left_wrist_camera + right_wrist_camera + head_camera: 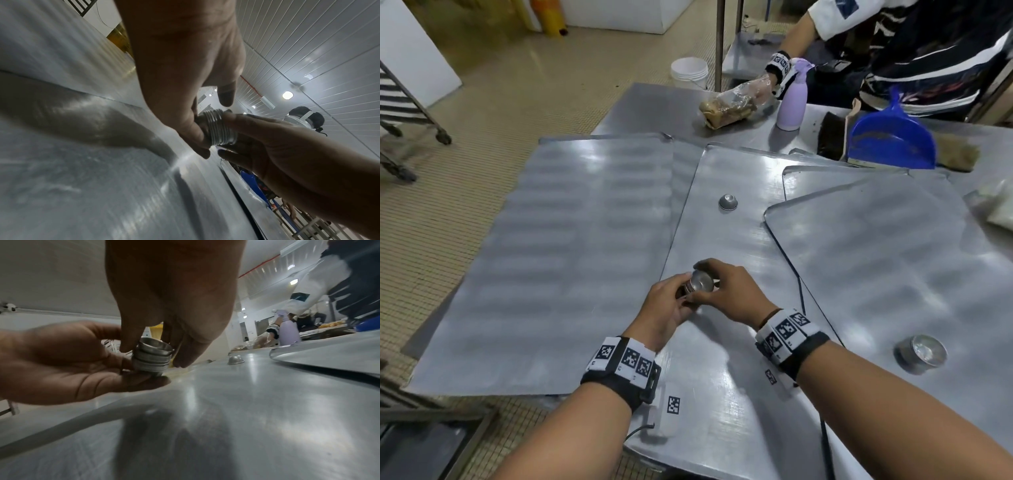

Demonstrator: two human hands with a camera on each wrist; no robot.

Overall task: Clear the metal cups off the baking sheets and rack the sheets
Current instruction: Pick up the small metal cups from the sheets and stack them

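A short stack of nested metal cups [700, 281] [220, 127] [153, 357] is held just above the middle baking sheet [722, 359]. My left hand [671, 301] [61, 363] grips the stack from the left. My right hand [726, 291] [267, 146] pinches its other end with thumb and fingertips. One cup [728, 202] [236, 359] sits upside down farther back on the same sheet. Another upright cup [923, 353] stands on the right baking sheet [893, 257]. A ridged sheet [544, 257] lies to the left.
Across the table a second person holds a bagged loaf [726, 108] in a gloved hand. A lilac spray bottle [792, 99], a blue dustpan [892, 138] and a brush stand at the back right. A wheeled rack [404, 113] stands on the floor at left.
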